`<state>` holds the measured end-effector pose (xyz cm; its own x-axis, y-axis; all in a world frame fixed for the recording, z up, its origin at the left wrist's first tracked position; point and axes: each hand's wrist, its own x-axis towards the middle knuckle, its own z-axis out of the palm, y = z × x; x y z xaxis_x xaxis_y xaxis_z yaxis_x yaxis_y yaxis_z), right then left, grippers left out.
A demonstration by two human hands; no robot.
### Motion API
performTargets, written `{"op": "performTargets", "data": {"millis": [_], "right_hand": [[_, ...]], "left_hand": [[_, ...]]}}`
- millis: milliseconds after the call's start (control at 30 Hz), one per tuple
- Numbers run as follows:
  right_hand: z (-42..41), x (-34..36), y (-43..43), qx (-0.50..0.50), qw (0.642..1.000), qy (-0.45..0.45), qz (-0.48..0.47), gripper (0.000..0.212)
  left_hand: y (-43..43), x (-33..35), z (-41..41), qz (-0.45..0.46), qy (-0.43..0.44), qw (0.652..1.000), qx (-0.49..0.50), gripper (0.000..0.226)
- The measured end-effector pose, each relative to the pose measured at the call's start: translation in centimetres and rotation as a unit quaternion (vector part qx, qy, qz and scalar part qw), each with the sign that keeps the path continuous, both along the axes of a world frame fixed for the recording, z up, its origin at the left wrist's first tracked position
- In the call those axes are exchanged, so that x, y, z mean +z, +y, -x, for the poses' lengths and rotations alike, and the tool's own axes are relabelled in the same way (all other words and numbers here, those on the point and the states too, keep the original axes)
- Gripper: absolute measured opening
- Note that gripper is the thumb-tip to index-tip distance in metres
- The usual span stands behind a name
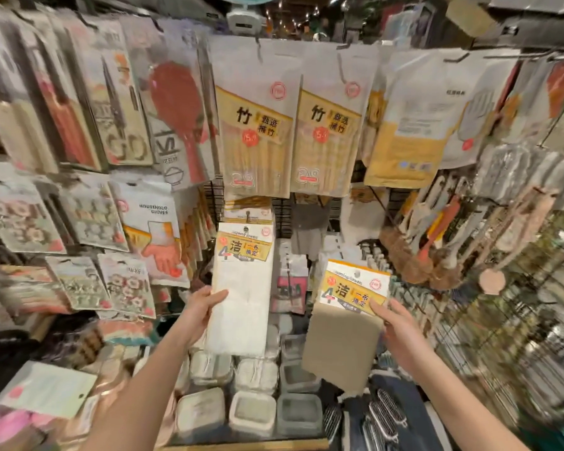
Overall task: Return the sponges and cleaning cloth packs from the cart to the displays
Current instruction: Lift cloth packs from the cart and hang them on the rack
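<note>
My left hand grips the left edge of a white cleaning cloth pack with a yellow label. The pack's top is up at a hook on the wire display, in front of more packs of the same kind. My right hand holds a beige cleaning cloth pack by its right edge, thumb on the yellow label. That pack hangs free in the air, lower and to the right of the white one. The cart is out of view.
Bamboo chopstick packs hang above. Household glove packs and coaster packs hang at the left. Brushes hang on a wire rack at the right. Lidded storage boxes stand on the shelf below my hands.
</note>
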<state>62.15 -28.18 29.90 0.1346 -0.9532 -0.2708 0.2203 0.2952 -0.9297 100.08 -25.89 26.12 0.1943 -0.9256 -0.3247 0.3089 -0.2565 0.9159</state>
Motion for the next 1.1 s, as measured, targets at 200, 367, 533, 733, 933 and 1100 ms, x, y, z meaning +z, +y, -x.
{"op": "performTargets", "data": {"millis": [200,367,533,733,933,1100], "right_hand": [[0.5,-0.2,-1.3,0.043,0.998,0.023,0.027,0.037],[0.5,0.6,-3.7,0.063,0.996,0.031,0.050,0.037],[-0.7,2.5,-6.2,0.094,0.993,0.030,0.065,0.042],[-3.4,4.2,-8.9,0.102,0.990,0.017,0.097,0.038],[-4.9,3.4,-10.8,0.063,0.994,0.022,0.084,0.029],[-5.2,1.6,-10.7,0.043,0.993,0.032,0.104,0.026]], "left_hand": [[-2.1,-0.5,0.5,-0.006,-0.010,0.999,0.047,0.025],[-4.3,0.5,1.6,-0.041,-0.048,0.994,0.092,0.025],[-8.3,-0.5,1.4,-0.080,-0.072,0.985,0.133,0.028],[-9.1,0.3,3.8,-0.062,-0.149,0.961,0.226,0.005],[-8.8,2.2,4.2,-0.010,-0.078,0.979,0.187,0.019],[-7.7,3.8,5.6,0.018,-0.081,0.991,0.105,0.008]]}}
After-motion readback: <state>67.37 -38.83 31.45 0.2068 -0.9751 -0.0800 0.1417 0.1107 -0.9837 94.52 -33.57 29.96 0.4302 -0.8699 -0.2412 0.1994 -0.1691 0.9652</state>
